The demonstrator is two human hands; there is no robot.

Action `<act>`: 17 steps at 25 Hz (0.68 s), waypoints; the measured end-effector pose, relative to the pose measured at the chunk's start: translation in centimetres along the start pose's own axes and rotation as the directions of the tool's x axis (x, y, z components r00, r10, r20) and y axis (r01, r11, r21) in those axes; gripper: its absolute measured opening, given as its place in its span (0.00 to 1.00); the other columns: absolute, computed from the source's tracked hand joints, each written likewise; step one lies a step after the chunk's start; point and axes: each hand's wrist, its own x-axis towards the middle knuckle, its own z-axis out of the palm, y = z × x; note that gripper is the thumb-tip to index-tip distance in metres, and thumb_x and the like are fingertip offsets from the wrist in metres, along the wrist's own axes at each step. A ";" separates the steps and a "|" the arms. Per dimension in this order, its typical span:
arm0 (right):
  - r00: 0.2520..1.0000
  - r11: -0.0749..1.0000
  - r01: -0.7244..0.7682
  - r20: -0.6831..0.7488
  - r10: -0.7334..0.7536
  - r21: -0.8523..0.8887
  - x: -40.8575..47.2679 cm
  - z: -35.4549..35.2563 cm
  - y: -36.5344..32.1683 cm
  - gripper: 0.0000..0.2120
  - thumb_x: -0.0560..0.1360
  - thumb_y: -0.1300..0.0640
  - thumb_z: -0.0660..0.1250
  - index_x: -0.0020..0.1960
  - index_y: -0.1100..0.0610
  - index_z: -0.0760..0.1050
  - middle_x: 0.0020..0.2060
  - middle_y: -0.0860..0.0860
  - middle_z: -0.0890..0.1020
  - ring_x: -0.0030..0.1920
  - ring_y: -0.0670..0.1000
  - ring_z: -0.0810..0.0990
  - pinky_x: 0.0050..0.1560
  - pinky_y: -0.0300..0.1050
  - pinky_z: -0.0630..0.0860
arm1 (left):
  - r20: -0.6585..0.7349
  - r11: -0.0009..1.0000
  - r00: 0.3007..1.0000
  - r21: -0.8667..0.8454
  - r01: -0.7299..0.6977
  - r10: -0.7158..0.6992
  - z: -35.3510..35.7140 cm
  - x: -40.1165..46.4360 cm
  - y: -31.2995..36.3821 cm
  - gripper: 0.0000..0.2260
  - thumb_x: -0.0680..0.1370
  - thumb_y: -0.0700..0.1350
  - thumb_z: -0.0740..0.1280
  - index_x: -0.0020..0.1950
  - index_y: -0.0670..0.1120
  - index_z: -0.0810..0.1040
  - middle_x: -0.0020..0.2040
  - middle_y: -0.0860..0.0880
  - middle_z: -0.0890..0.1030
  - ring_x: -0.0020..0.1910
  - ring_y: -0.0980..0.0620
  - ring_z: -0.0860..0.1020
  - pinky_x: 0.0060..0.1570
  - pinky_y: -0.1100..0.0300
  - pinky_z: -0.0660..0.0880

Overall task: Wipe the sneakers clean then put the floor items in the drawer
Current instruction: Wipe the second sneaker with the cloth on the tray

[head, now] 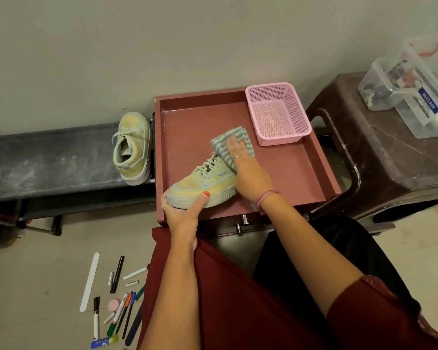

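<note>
Pale green-yellow sneaker (202,184), grey-striped cloth (221,145), pink basket (278,114), maroon drawer (288,168).

Two sneakers (202,184) (133,147), one cloth (225,142), one pink basket (278,114), two clear boxes (384,84) (425,107)

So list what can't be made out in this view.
- Contents of the clear plastic box at right: blurred.
- Heel of the pale green sneaker: covered by the striped cloth and right hand.
- Some floor pens: hidden by the maroon garment.
</note>
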 end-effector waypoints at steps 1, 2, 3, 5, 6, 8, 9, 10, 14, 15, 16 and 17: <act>0.996 0.992 -0.062 -0.051 0.068 0.108 0.1 -0.7 -0.1 0.39 0.73 0.73 0.56 0.78 0.53 0.46 0.77 0.47 0.49 0.77 0.49 0.50 0.73 0.49 0.60 | -0.001 1.000 1.000 0.004 -0.003 0.003 0.0 0.1 0.0 0.30 0.64 0.34 0.79 0.55 0.54 0.67 0.53 0.50 0.78 0.47 0.61 0.80 0.47 0.67 0.76; 0.990 0.982 -0.097 -0.087 0.112 0.159 0.4 -1.3 0.1 0.38 0.73 0.73 0.56 0.78 0.53 0.47 0.77 0.47 0.50 0.76 0.50 0.51 0.72 0.48 0.61 | 0.001 1.000 1.000 0.011 -0.003 0.003 -0.1 0.2 0.0 0.29 0.65 0.33 0.77 0.55 0.54 0.67 0.53 0.50 0.78 0.48 0.60 0.80 0.47 0.67 0.76; 0.988 0.984 -0.112 -0.093 0.126 0.139 0.5 -1.7 0.2 0.37 0.74 0.72 0.55 0.78 0.53 0.47 0.77 0.48 0.51 0.76 0.50 0.52 0.71 0.48 0.61 | 0.006 1.000 1.000 0.017 -0.004 0.004 -0.1 0.3 0.0 0.28 0.66 0.32 0.77 0.55 0.54 0.67 0.53 0.50 0.78 0.48 0.60 0.80 0.47 0.67 0.76; 0.999 0.997 -0.051 -0.023 0.049 -0.058 0.3 -0.9 -0.4 0.37 0.74 0.72 0.55 0.78 0.54 0.45 0.77 0.51 0.49 0.77 0.52 0.48 0.73 0.50 0.55 | 0.010 1.000 1.000 0.016 -0.017 0.017 -0.1 0.4 -0.1 0.30 0.63 0.33 0.79 0.56 0.53 0.67 0.54 0.49 0.78 0.48 0.60 0.80 0.46 0.66 0.77; 0.999 0.985 0.033 0.043 -0.026 -0.172 -0.2 0.1 -0.9 0.36 0.75 0.71 0.54 0.78 0.55 0.44 0.77 0.52 0.47 0.77 0.53 0.46 0.74 0.52 0.51 | 0.005 1.000 1.000 0.007 -0.021 0.021 -0.2 0.3 -0.1 0.31 0.62 0.35 0.79 0.56 0.53 0.67 0.54 0.48 0.78 0.48 0.59 0.80 0.46 0.65 0.77; 0.969 0.936 0.210 0.191 -0.159 -0.281 -1.8 1.7 -1.6 0.35 0.75 0.70 0.55 0.78 0.56 0.45 0.77 0.51 0.47 0.77 0.52 0.45 0.74 0.54 0.42 | -0.010 1.000 1.000 -0.003 -0.028 0.027 -0.1 0.2 -0.1 0.31 0.61 0.37 0.79 0.56 0.53 0.67 0.55 0.47 0.78 0.50 0.57 0.80 0.47 0.64 0.78; 0.948 0.931 0.263 0.247 -0.201 -0.253 -2.5 1.8 -1.7 0.36 0.74 0.70 0.55 0.78 0.55 0.46 0.77 0.50 0.47 0.77 0.51 0.45 0.74 0.52 0.41 | -0.007 0.999 0.999 0.000 -0.037 0.037 -0.1 0.2 -0.1 0.31 0.61 0.36 0.79 0.56 0.54 0.67 0.55 0.46 0.78 0.50 0.56 0.80 0.47 0.64 0.78; 0.924 0.928 0.318 0.281 -0.258 -0.195 -3.1 1.4 -1.5 0.37 0.73 0.71 0.56 0.78 0.54 0.47 0.77 0.49 0.49 0.77 0.49 0.45 0.74 0.51 0.41 | 0.003 0.999 0.999 0.012 -0.045 0.045 -0.1 0.1 -0.1 0.31 0.62 0.35 0.79 0.56 0.54 0.67 0.55 0.46 0.77 0.50 0.56 0.80 0.47 0.63 0.78; 0.917 0.856 0.377 0.275 -0.290 -0.354 -1.6 -1.1 1.6 0.33 0.77 0.68 0.53 0.78 0.52 0.46 0.77 0.47 0.49 0.77 0.49 0.47 0.75 0.50 0.44 | 0.005 0.998 0.999 0.044 -0.049 0.048 0.1 -0.1 0.0 0.29 0.65 0.32 0.77 0.55 0.54 0.67 0.54 0.48 0.78 0.48 0.59 0.80 0.47 0.64 0.78; 0.941 0.864 0.318 0.246 -0.235 -0.390 -0.7 -1.2 2.0 0.32 0.78 0.68 0.52 0.78 0.52 0.45 0.77 0.47 0.48 0.77 0.50 0.46 0.75 0.51 0.45 | 0.007 0.998 0.999 0.043 -0.048 0.047 0.1 -0.1 0.1 0.29 0.66 0.32 0.77 0.55 0.54 0.67 0.53 0.49 0.78 0.48 0.60 0.80 0.46 0.65 0.77; 0.964 0.891 0.240 0.201 -0.173 -0.386 -0.2 -1.0 1.9 0.33 0.77 0.69 0.52 0.78 0.53 0.44 0.77 0.48 0.47 0.77 0.51 0.46 0.75 0.51 0.45 | 0.012 0.998 0.999 0.043 -0.050 0.049 0.2 -0.1 0.1 0.29 0.66 0.32 0.77 0.56 0.53 0.67 0.53 0.50 0.78 0.47 0.61 0.80 0.46 0.66 0.77; 0.982 0.923 0.154 0.154 -0.105 -0.352 0.0 -0.5 1.2 0.34 0.76 0.70 0.53 0.78 0.53 0.44 0.77 0.49 0.47 0.77 0.51 0.45 0.75 0.52 0.45 | 0.017 0.998 0.999 0.046 -0.051 0.050 0.3 -0.1 0.0 0.29 0.66 0.32 0.77 0.56 0.52 0.66 0.53 0.50 0.78 0.47 0.62 0.80 0.46 0.66 0.77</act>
